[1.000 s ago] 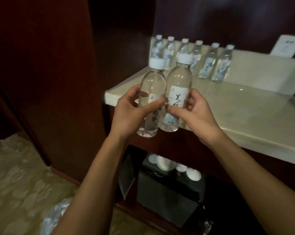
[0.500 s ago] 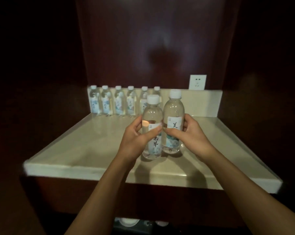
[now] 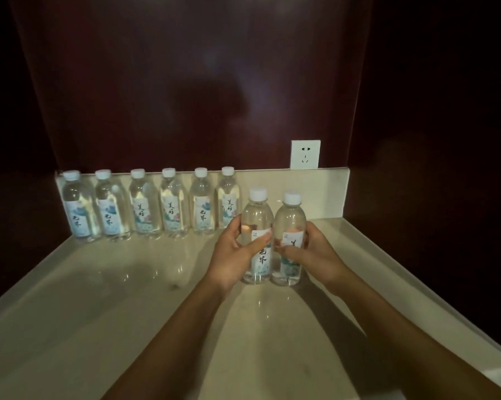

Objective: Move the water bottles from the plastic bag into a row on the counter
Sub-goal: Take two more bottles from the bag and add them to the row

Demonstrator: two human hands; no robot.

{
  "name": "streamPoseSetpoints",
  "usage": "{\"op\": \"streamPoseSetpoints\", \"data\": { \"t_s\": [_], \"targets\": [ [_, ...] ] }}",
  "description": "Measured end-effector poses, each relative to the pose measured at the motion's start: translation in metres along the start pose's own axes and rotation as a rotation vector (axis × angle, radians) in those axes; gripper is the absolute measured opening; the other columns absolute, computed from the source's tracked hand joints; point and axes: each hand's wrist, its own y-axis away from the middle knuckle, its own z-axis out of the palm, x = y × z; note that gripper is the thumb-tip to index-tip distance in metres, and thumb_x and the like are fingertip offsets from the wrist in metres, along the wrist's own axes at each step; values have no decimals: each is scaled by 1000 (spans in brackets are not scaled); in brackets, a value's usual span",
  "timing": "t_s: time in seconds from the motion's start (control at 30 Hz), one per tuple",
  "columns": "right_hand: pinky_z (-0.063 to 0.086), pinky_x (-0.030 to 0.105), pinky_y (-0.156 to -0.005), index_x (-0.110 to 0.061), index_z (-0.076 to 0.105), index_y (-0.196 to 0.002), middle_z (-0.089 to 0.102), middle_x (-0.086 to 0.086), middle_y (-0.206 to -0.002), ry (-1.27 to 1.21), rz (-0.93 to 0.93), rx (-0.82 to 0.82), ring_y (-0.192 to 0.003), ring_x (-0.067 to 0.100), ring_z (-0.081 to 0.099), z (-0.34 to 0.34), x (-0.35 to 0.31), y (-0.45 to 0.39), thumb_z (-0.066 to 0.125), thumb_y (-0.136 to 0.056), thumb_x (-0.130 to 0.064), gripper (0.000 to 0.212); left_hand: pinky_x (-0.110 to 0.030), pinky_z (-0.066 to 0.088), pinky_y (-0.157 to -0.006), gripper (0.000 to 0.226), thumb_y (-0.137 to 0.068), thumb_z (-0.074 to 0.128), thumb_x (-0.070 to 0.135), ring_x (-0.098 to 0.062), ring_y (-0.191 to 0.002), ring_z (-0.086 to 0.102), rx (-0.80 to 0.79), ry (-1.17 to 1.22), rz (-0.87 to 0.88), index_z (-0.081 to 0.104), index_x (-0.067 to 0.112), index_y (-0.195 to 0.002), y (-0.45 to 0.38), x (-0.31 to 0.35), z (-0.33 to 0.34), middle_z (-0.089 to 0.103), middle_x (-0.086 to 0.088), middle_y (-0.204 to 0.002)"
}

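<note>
A: The left hand (image 3: 234, 255) is curled around one bottle (image 3: 257, 226), with the thumb across the label, and the right hand (image 3: 311, 251) is curled around a second bottle (image 3: 289, 229) just beside it. Both hands hold firmly — each one has only its own bottle.

B: Are the two bottles upright?

A: Yes, upright and side by side, almost touching. Their bottoms are at the counter (image 3: 99, 313) surface; if they already rest on it I cannot tell.

B: And where are the other bottles?

A: A row of six bottles (image 3: 148, 206) stands along the back edge of the counter, at about ten o'clock from the hands. The two held bottles are at four o'clock from the last bottle of the row, near it but more to the front.

B: Anything else?

A: A white wall socket (image 3: 305, 154) — at about one o'clock from the hands, on the dark wooden wall (image 3: 185, 82) just above the counter's back rim.
</note>
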Motion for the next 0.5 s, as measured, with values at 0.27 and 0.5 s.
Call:
{"op": "streamPoseSetpoints", "data": {
  "t_s": [0.27, 0.5],
  "targets": [
    [58, 29, -72, -14, 54, -119, 69, 6, -107, -45, 24, 69, -95, 19, 71, 1, 15, -46, 71, -84, -3, 41, -50, 59, -89, 45, -89, 75, 23, -21, -106, 72, -28, 2, -24, 59, 27, -130, -49, -35, 1, 72, 6, -120],
    [50, 14, -47, -5, 48, -120, 60, 7, -93, -108, 39, 55, -60, -2, 68, -8, 24, -75, 59, -87, 10, 38, -39, 59, -92, 48, -90, 74, 29, -11, -107, 71, -21, -118, 7, 55, 27, -134, -84, -45, 9, 72, 17, -113]
  ]
}}
